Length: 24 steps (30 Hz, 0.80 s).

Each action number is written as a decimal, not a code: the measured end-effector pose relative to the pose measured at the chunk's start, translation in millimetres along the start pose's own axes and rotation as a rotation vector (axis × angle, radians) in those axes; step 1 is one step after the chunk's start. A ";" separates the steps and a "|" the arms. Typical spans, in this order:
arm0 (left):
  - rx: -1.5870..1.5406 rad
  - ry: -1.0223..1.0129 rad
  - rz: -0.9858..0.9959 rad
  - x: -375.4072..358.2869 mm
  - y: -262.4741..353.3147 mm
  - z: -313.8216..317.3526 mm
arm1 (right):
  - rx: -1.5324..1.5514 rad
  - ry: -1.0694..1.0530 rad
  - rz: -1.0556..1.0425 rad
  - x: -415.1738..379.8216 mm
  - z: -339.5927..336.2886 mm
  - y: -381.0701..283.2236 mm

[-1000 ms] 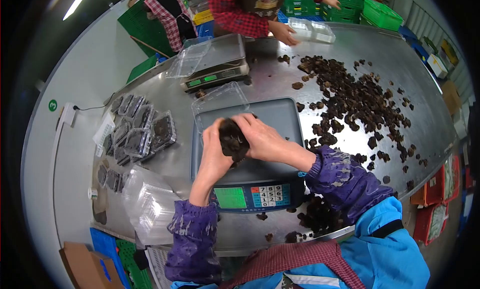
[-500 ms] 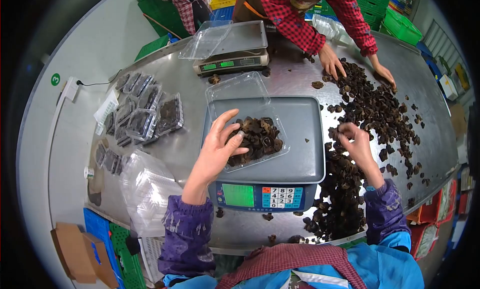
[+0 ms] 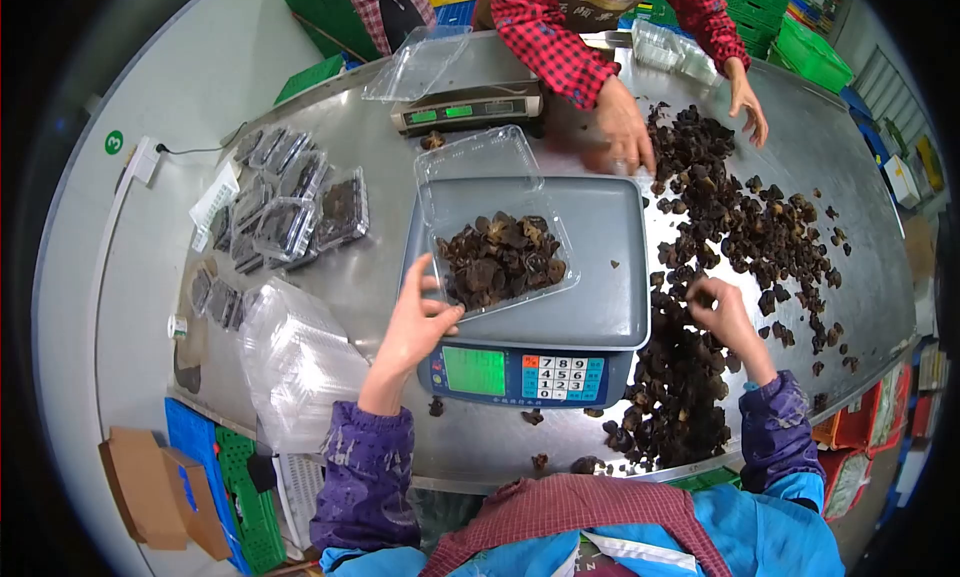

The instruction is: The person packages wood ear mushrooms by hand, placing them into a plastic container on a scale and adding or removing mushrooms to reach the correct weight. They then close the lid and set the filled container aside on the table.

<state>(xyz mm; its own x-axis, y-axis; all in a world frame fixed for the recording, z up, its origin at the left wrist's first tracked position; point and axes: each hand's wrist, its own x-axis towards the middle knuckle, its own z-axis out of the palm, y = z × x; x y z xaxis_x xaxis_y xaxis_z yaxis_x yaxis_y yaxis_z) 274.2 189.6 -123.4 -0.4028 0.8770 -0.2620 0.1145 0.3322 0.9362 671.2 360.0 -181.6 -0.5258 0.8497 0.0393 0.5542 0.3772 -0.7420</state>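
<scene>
Head view: the left hand (image 3: pixel 415 322), fingers spread and loose, touches the 7 o'clock corner of the clear clamshell tray (image 3: pixel 503 260) of dried black fungus (image 3: pixel 497 257) on the scale (image 3: pixel 530 287). At 3 o'clock, the right hand (image 3: pixel 722 307) pinches fungus from the loose pile (image 3: pixel 680 377).

Far scale: a second scale (image 3: pixel 470 107) sits across from me, a clear empty tray (image 3: pixel 418 63) on it.
My left: packed clamshells (image 3: pixel 290 217), then stacked empty trays (image 3: pixel 295 362).
Opposite: a co-worker's hands (image 3: pixel 625 127).
Floor: green crates (image 3: pixel 800 47).
</scene>
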 end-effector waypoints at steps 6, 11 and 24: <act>-0.024 -0.070 -0.002 -1.8 3.8 20.9 | 0.102 0.147 -0.349 54.8 5.9 -135.6; -0.026 -0.086 0.030 -9.9 10.3 29.1 | -0.042 -0.059 -0.544 82.6 58.4 -166.9; -0.198 0.081 0.043 -31.7 -3.1 -2.8 | -0.545 -0.144 -0.054 2.8 41.0 3.8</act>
<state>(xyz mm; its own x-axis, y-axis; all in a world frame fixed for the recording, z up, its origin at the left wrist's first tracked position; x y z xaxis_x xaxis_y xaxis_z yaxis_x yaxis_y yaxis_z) 284.1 159.9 -117.4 -0.4737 0.8556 -0.2087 -0.0447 0.2133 0.9760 645.4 348.8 -211.8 -0.6243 0.7794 -0.0519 0.7568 0.5870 -0.2875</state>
